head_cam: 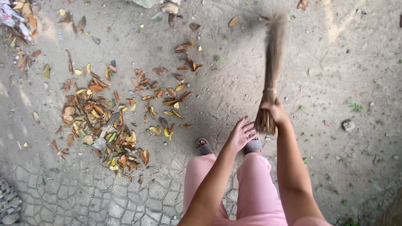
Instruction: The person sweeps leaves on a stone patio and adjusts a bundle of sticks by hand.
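Observation:
My right hand [274, 111] grips a bundled stick broom [271, 71] near its bound end, and the bristles point away from me, blurred over the dirt. My left hand [241, 134] hovers just left of the broom's butt end with fingers spread, holding nothing. A pile of dry brown and yellow leaves [102, 121] lies to the left on the ground, with looser leaves [167, 90] trailing toward the broom. My legs in pink trousers and grey sandals [204, 147] stand below the hands.
Bare sandy dirt [347, 62] stretches right of the broom, dotted with a small stone [348, 124] and tiny green sprouts. Cracked paving [104, 196] covers the lower left. Litter and leaves [16, 21] sit at the top left corner.

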